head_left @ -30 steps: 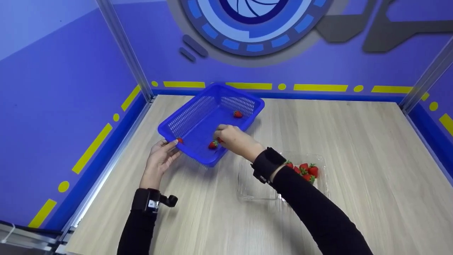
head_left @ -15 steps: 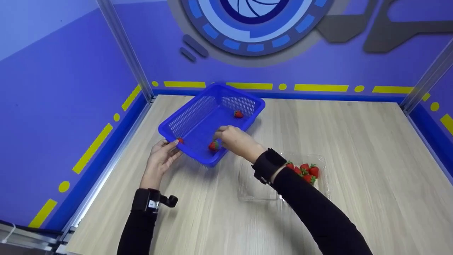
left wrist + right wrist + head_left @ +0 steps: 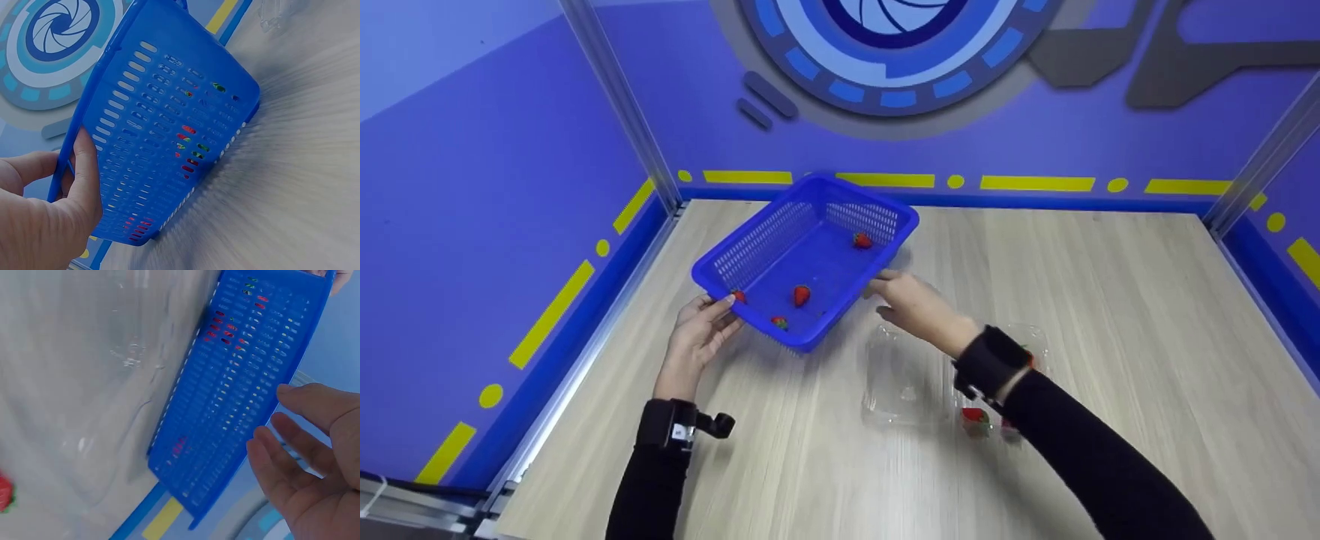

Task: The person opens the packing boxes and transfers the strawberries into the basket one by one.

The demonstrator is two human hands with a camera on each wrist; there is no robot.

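The left hand (image 3: 701,337) pinches the rim of the blue basket (image 3: 825,262) on its near left side, while the right hand (image 3: 915,304), fingers loosely parted and grasping nothing, is at the basket's right side, whether touching I cannot tell. Inside the basket lie four strawberries (image 3: 801,295). Right of the basket, nearer the person, a clear plastic container (image 3: 911,382) on the bench (image 3: 1125,337) holds more strawberries, partly hidden by the right arm.
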